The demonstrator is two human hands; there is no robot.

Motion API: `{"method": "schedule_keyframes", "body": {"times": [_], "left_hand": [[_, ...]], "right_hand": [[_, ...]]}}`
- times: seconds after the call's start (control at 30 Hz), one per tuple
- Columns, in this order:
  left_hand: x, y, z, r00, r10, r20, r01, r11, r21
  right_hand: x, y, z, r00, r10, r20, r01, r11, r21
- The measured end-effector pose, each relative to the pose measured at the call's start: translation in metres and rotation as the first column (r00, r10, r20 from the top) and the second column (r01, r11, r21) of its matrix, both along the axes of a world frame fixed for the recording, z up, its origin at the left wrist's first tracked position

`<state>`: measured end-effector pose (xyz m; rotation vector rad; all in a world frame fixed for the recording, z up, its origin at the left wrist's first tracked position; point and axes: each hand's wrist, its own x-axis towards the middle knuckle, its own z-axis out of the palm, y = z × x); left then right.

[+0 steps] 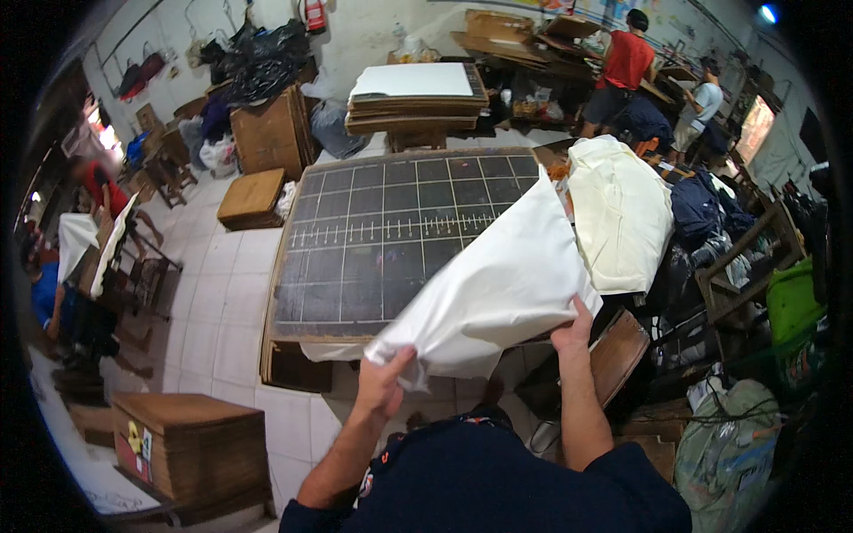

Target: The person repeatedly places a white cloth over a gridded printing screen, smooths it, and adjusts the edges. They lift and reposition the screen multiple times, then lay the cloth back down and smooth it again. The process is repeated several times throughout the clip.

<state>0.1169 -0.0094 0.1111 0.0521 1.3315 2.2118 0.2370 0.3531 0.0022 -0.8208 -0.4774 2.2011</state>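
A white cloth (498, 284) is stretched between my two hands over the near right part of a dark board (355, 258) marked with a pale grid. My left hand (386, 377) is closed on the cloth's left corner, just off the board's near edge. At the right, my right hand (573, 327) pinches the cloth's other near corner. The far tip of the cloth reaches the board's far right corner, and its near edge hangs down. Another strip of white fabric (333, 352) shows under the board's near edge.
Right of the board lies a pile of cream fabric (617, 213). Beyond stands a stack of boards topped with a white sheet (418, 80). A wooden stool (251, 197) and brown stack (191, 444) are left. People work at far right (624, 62) and left (102, 186).
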Motion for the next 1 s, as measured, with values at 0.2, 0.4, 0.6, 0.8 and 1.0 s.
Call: {"method": "schedule_keyframes", "body": {"times": [0.2,0.4,0.6,0.8,1.0], "left_hand": [[-0.022,-0.055,0.003,0.987,0.149,0.059,-0.157,0.977,0.147],[-0.044,-0.075,0.044,0.962,0.165,-0.217,-0.145,0.983,0.109],[-0.068,-0.101,0.073,0.895,0.226,-0.386,-0.163,0.969,0.188],[-0.104,-0.113,0.077,0.817,0.31,-0.486,-0.318,0.946,0.068],[-0.191,-0.159,0.125,0.647,0.558,-0.52,-0.704,0.699,-0.126]], "right_hand": [[0.069,-0.016,-0.001,0.992,-0.113,0.055,0.118,0.989,-0.085],[0.088,-0.014,0.017,0.965,0.192,0.177,-0.21,0.973,0.092],[0.034,-0.076,-0.007,0.98,0.19,-0.054,-0.193,0.979,-0.071],[0.01,-0.045,0.018,0.981,0.192,-0.025,-0.191,0.981,0.045],[0.014,0.051,0.072,0.994,-0.021,-0.107,0.041,0.981,0.19]]}}
